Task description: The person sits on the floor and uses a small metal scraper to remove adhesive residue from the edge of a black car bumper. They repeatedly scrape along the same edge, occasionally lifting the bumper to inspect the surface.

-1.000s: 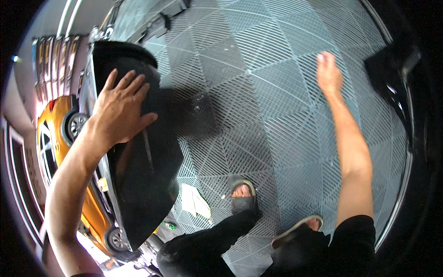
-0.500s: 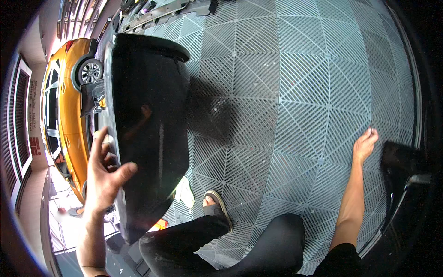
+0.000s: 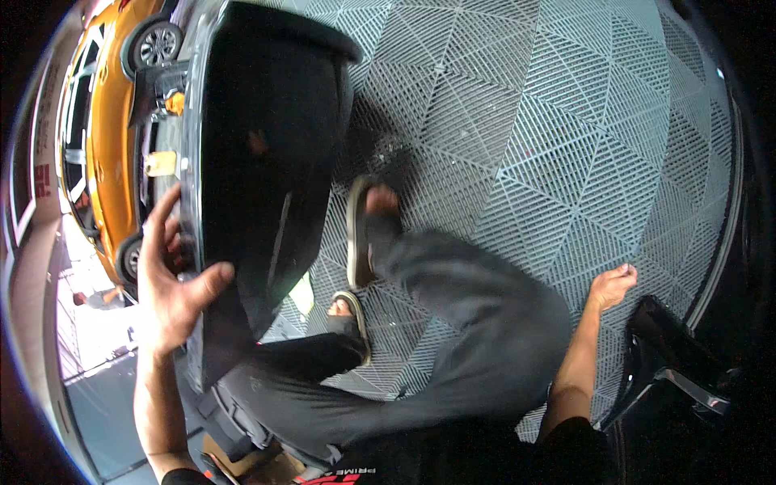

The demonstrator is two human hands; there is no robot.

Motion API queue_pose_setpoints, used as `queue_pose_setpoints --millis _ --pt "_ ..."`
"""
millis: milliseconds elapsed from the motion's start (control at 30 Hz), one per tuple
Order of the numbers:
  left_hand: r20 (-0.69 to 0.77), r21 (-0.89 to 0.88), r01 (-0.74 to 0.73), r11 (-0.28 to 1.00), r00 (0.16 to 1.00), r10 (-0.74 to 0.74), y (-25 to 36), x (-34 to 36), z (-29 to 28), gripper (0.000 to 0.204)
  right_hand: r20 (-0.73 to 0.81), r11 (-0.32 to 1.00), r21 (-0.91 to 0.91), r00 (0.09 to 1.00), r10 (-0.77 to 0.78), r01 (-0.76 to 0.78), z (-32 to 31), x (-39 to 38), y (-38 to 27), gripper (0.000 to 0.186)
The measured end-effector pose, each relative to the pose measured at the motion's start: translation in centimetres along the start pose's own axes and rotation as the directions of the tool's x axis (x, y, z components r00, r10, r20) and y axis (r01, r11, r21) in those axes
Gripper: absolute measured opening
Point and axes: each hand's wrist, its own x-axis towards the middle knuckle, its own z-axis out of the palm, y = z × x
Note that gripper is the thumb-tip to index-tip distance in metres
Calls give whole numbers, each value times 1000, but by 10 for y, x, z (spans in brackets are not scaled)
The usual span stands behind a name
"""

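My left hand grips the near edge of a large glossy black curved panel, thumb on its face and fingers round the rim. The panel stands tilted on edge at the left of my legs. My right hand is held out at the right with its fingers curled closed; what they hold, if anything, is too small to make out. Just below it is a glossy black car part with a metal strip.
An orange car stands beyond the panel, with a person near a bright opening. A pale cloth lies on the grey grid floor. My legs and sandalled feet occupy the lower middle.
My left hand has gone from lying spread on the panel's face to gripping its edge. My right hand has moved lower and curled. One leg has swung forward beside the panel.
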Motion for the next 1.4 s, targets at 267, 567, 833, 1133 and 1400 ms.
queue_pose_setpoints --millis 267,567,833,1133,1400 --pt "-4 -11 -38 999 999 38 -17 -10 5 102 8 1000 5 1000 -9 9 -9 5 -13 30" --pt "-43 301 -233 925 965 257 -47 -10 -14 101 35 997 80 999 -26 23 -10 2 -20 27" --pt "34 370 -149 917 989 147 -12 -8 -8 104 -87 976 162 988 -131 143 10 12 13 33" --pt "-65 344 -145 928 982 177 -34 -44 4 98 35 977 207 998 -52 43 -5 12 4 37" --pt "-487 344 -315 884 745 455 -81 -203 -19 83 38 921 388 998 -43 25 -10 5 3 38"
